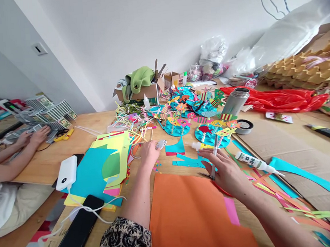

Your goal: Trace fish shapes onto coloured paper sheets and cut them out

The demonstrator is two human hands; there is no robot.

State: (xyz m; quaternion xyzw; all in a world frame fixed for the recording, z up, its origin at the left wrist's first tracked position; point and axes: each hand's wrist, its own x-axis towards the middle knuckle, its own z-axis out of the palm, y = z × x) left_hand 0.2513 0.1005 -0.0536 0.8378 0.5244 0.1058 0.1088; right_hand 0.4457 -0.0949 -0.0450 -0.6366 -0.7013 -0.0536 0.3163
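Observation:
My left hand [149, 153] is closed around a small greyish, shiny thing [161, 144] whose kind I cannot make out. In my right hand [227, 170], a slim silver-white pen [214, 155] stands nearly upright between the fingers. Below both hands lies a large sheet of orange paper [189, 213], with a pink piece [231, 211] showing at its right edge. Partly hidden under my right hand is what looks like a pair of scissors with a red handle [222, 189]. Blue paper scraps [189, 160] and a white glue bottle [200, 146] lie just past my hands.
Blue discs [177, 128] bearing paper fish stand behind. A steel flask [235, 100], a tape roll [244, 126] and another glue bottle [255, 162] are on the right. Coloured paper [91, 171], a power bank [66, 172] and a phone [76, 233] lie left, near another person's hands [36, 136].

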